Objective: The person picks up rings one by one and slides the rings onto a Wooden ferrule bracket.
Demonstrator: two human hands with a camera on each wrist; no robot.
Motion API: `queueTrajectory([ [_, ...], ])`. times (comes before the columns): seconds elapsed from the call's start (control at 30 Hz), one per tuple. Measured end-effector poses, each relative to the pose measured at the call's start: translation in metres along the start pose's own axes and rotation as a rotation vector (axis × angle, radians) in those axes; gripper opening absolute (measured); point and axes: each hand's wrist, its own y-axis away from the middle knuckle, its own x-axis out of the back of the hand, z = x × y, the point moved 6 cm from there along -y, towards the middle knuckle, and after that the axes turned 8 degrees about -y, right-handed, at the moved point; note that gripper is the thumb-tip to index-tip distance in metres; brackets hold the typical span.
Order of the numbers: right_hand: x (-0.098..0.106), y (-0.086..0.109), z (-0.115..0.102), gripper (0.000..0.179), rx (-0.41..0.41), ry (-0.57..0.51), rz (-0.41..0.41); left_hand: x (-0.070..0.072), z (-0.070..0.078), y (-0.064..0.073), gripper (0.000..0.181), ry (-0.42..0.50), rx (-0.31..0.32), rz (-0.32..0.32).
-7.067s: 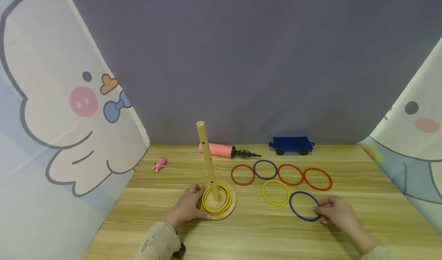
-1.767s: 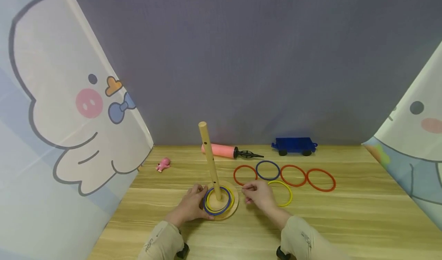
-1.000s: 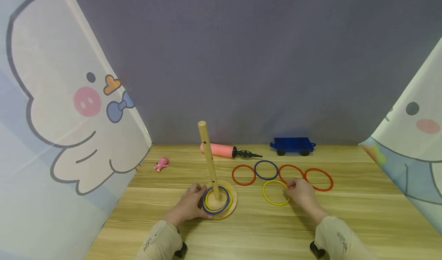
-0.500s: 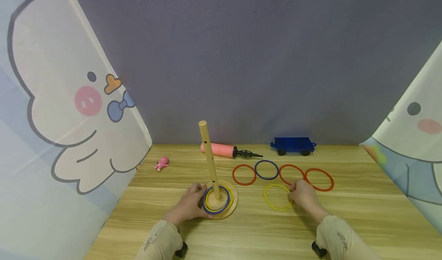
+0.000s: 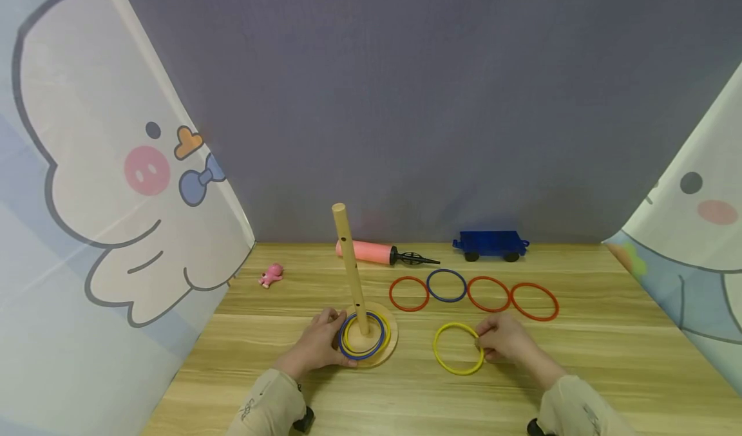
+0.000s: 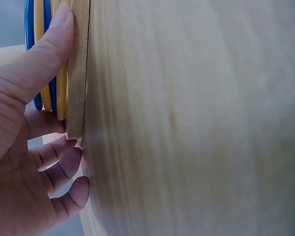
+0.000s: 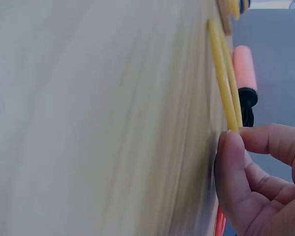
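In the head view my left hand point(image 5: 315, 344) holds the round base point(image 5: 393, 341) of a wooden ring-toss stand at its left edge. The peg point(image 5: 350, 265) stands upright from it. Stacked blue and yellow rings point(image 6: 45, 93) lie on the base around the peg; in the left wrist view my thumb crosses their edges and a finger touches the base rim. My right hand point(image 5: 505, 339) pinches the right edge of a yellow ring point(image 5: 462, 373) between thumb and index finger. The right wrist view shows this yellow ring point(image 7: 221, 69) slightly off the tabletop.
Behind the yellow ring lie a red ring point(image 5: 391, 298), a blue ring point(image 5: 447, 301), and two more red rings point(image 5: 489, 311). Farther back are a pink hand pump point(image 5: 371, 252) and a blue toy wagon point(image 5: 491, 243). A small pink figure point(image 5: 271, 275) lies at left.
A blue ring from the right now lies on the stand. My right hand has gone back rightward, pinched the yellow ring and drawn it toward me. The left hand stays at the base.
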Motion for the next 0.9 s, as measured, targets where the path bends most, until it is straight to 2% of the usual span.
queueTrajectory([
  [0.17, -0.013, 0.008, -0.01, 0.02, 0.044, -0.127, -0.122, 0.0, 0.0, 0.0, 0.112, -0.012, -0.001, 0.007],
  [0.33, -0.027, 0.015, -0.027, 0.024, 0.059, -0.204, -0.22, -0.001, -0.001, -0.001, 0.111, -0.011, -0.002, 0.006],
  [0.67, -0.05, 0.018, -0.064, 0.027, 0.118, -0.216, -0.303, -0.001, -0.001, -0.001, 0.111, -0.014, -0.009, 0.004],
  [0.9, -0.067, 0.021, -0.088, 0.021, 0.146, -0.239, -0.348, 0.0, 0.001, 0.0, 0.111, -0.01, -0.005, -0.001],
])
